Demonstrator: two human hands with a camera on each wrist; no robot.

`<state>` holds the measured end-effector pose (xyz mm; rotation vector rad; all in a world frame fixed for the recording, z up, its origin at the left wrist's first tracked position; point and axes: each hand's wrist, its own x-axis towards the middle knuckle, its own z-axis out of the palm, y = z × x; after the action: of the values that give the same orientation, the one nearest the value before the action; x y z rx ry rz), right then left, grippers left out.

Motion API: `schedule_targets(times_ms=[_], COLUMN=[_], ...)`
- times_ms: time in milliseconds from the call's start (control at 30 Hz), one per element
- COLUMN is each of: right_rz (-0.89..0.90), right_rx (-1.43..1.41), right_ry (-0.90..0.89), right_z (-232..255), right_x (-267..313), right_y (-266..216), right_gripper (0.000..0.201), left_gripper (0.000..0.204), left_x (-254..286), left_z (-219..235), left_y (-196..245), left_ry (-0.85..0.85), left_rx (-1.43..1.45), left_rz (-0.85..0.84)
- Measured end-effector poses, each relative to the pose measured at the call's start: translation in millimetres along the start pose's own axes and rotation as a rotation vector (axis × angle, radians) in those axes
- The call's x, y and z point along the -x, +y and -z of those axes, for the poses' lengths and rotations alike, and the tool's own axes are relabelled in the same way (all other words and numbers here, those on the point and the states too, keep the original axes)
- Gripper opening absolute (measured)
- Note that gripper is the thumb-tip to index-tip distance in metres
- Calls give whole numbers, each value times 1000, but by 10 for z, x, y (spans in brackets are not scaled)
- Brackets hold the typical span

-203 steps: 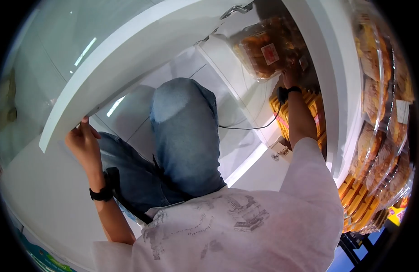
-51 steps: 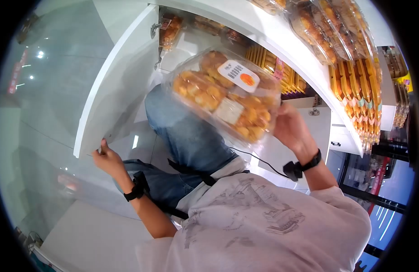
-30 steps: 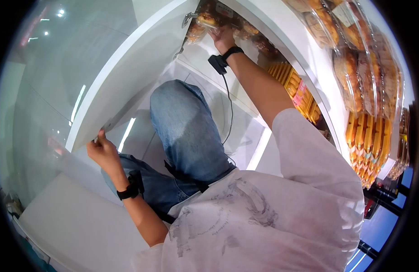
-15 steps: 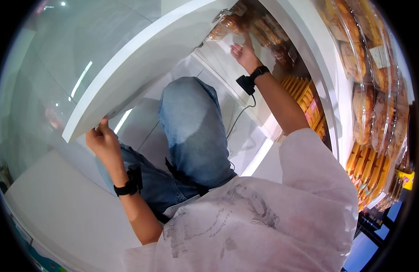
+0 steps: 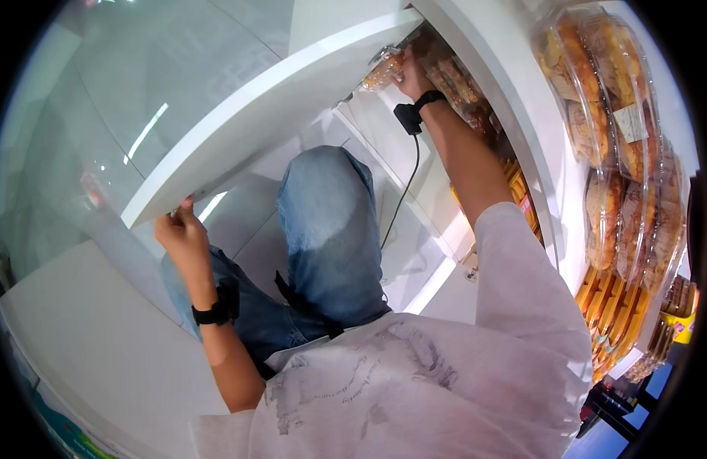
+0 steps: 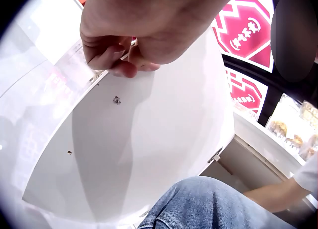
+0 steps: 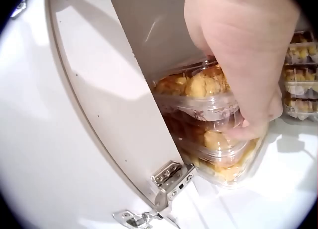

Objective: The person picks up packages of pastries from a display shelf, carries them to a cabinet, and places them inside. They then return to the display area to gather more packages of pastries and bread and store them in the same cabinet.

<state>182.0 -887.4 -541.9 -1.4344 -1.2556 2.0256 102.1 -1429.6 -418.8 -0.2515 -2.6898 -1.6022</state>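
My left hand (image 5: pixel 184 239) pinches the free edge of the white cabinet door (image 5: pixel 246 99); in the left wrist view the curled fingers of that hand (image 6: pixel 134 35) lie at the edge of the door (image 6: pixel 164 125). Inside the cabinet, my right hand (image 5: pixel 415 80) is at the clear boxes of pastries (image 5: pixel 382 73) beside the hinge. From the right wrist view, the right hand (image 7: pixel 248 75) grips the side of a small stack of these boxes (image 7: pixel 211 107), fingers bent against the plastic. Its thumb is mostly hidden.
More packed pastries (image 5: pixel 453 80) and yellow trays (image 5: pixel 516 180) stand deeper along the cabinet. Clear packs (image 5: pixel 633 122) are piled on the counter at right. A metal hinge (image 7: pixel 171 179) sits beside the stack. A black cable (image 5: pixel 405 191) hangs from the right wrist.
The large labelled box held earlier by my right hand is out of it. Since half a second ago, that hand has moved from beside the stack onto it. My left hand stays on the door edge.
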Motion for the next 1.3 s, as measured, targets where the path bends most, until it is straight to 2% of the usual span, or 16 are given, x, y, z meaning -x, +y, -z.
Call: schedule_targets(times_ms=[67, 167, 200, 233, 267, 333, 367, 400, 433, 533, 633, 700, 733, 967, 1233, 1300], right_rz=[-4, -22, 36, 101, 223, 493, 354, 265, 306, 353, 516, 549, 490, 700, 634, 518], right_rx=[56, -68, -81, -101, 51, 153, 387, 426, 397, 442, 146, -233, -451, -718, -803, -871], right_ry=[57, -47, 101, 260, 115, -177, 97, -44, -327, -625, -542, -480, -294, -122, -18, 133], right_z=[-128, 51, 122, 206, 497, 996, 349, 232, 342, 347, 473, 627, 551, 735, 522, 430], right_x=[56, 111, 151, 239, 382, 472, 1430, 2185, 2595, 3867, 4786, 5086, 5305, 4932, 4784, 4843], right_y=[-86, -50, 78, 224, 352, 555, 257, -42, -101, -710, -1313, -1599, -1775, -2008, -2193, -2279], right_gripper=[57, 77, 80, 84, 78, 52, 44, 41, 35, 22, 26, 34, 36, 28, 22, 16], left_gripper=[25, 24, 23, 22, 22, 22, 22, 22, 22, 20, 19, 19, 20, 21, 20, 20], left_x=[-29, -39, -42, -32, -71, -109, -98, -79, -77, -50, -24, -24, -10, -10, 3, -50], left_z=[-8, 20, 17, 5, -82, -61, -57, -38, -30, 15, 5, -4, 6, 60, 62, 20], left_y=[30, 7, 84, 12, -210, -72, -166, -336, -425, -93, 75, 74, 117, 156, 147, 32], left_ry=[0, 5, 42, 23, 78, -69, -85, -58, -25, -17, 2, -12, -23, -80, -47, -26], left_rx=[36, -68, -103, -14, 159, -165, -143, -109, -83, -37, 64, 61, 12, -56, -86, -69], left_rz=[15, -2, -156, -86, -185, 4, -15, -54, -88, -86, -136, -177, -188, -126, -220, -263])
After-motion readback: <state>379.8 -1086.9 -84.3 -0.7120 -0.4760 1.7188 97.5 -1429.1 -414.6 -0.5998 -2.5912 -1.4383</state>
